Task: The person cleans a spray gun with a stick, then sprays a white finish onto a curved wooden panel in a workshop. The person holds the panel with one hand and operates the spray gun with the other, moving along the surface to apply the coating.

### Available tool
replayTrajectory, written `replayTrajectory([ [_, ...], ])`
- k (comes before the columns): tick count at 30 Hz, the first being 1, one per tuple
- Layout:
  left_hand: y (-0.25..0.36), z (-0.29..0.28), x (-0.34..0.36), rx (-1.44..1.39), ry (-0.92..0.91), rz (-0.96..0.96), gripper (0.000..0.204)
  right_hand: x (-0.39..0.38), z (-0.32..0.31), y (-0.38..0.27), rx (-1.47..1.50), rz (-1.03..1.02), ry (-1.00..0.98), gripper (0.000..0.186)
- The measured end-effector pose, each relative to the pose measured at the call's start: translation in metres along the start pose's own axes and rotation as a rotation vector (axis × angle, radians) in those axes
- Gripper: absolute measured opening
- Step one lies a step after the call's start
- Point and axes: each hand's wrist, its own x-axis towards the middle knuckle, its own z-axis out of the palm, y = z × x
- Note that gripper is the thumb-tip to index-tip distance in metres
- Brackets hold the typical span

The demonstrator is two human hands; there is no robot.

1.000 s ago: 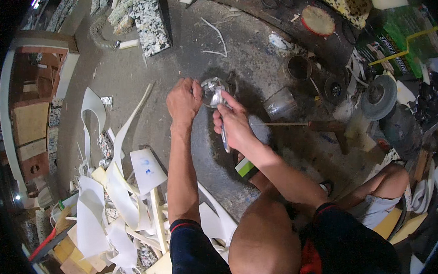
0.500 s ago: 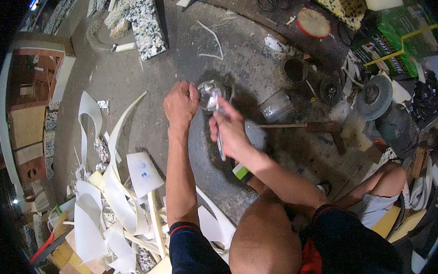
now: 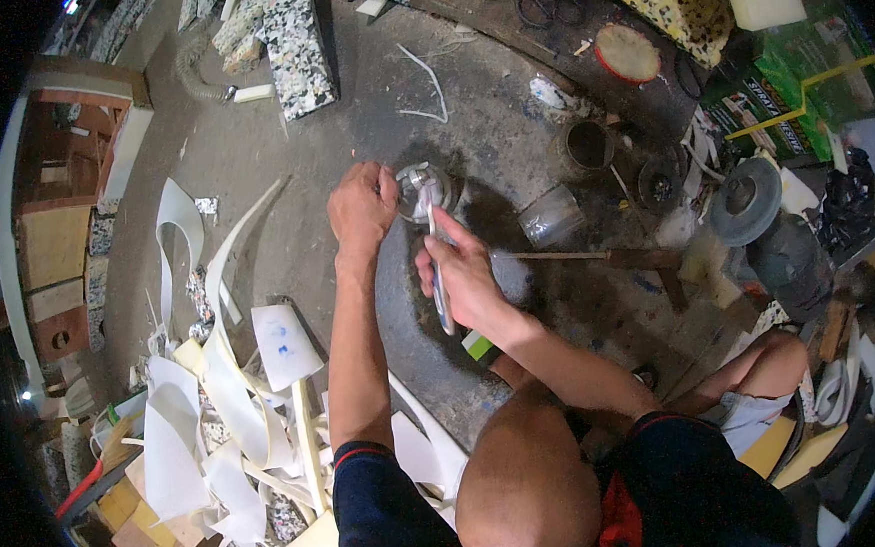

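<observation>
Your right hand (image 3: 460, 272) drew nearer, clasping a metal tool (image 3: 441, 293); your left hand (image 3: 362, 210) curled, grip unclear; a printed green box (image 3: 770, 101) sat far right.

- Left hand (image 3: 363, 206): fingers curled, at the left edge of a shiny round piece (image 3: 411, 180).
- Right hand (image 3: 463, 277): wrapped round a metal tool (image 3: 443, 301), whose upper end lies over the round piece.
- White scraps (image 3: 179, 440) heaped at lower left.
- Speckled block (image 3: 294, 57) beyond the hands, near a ribbed hose (image 3: 191, 80).
- Clear jar (image 3: 551, 216) right of the round piece, near a dark cup (image 3: 588, 144).
- Grey disc (image 3: 746, 200) farther right, near a green box (image 3: 826, 79).
</observation>
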Motion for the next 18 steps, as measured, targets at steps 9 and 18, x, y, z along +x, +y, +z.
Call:
replayTrajectory([
  [9,0.005,-0.002,-0.002,0.023,-0.012,-0.043,0.027,0.008,-0.025,-0.030,-1.192,-0.956,0.118,0.043],
  [18,0.004,-0.002,-0.001,0.012,-0.006,-0.032,0.026,0.008,-0.016,-0.063,-1.449,-0.854,0.030,0.044],
])
